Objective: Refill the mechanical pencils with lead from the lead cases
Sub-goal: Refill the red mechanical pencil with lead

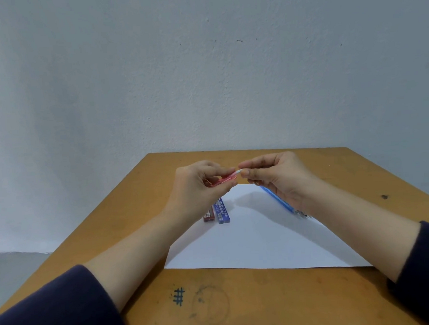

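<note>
Red mechanical pencil (223, 180) is up off the counter (242, 306), held roughly level above the far edge of the white paper (258, 242). The left hand (197, 186) has its grip clamped round the barrel, fingers curled over the top and thumb underneath. The right hand (277, 176) comes in from the other side, its grip pinched together on the white end piece (239, 171) that sticks out of the pencil. Whether that piece is an eraser or a cap is too small to tell, and so is whether it is seated or coming free.

By my reading, we're early. This looks like the opening of the first pencil, the end being worked so lead can go in. No loose lead shows anywhere.

Down on the paper, the red lead case (208, 216) and the blue lead case (222, 210) lie side by side, touching or nearly so, just behind the left wrist. Both look closed, though I can't be sure. The blue mechanical pencil (277, 200) lies on the paper at an angle, partly hidden under the right hand, and nobody is handling it.

So what's left, as I judge it: get lead from a case into the red pencil, close it, then do the blue one.
</note>
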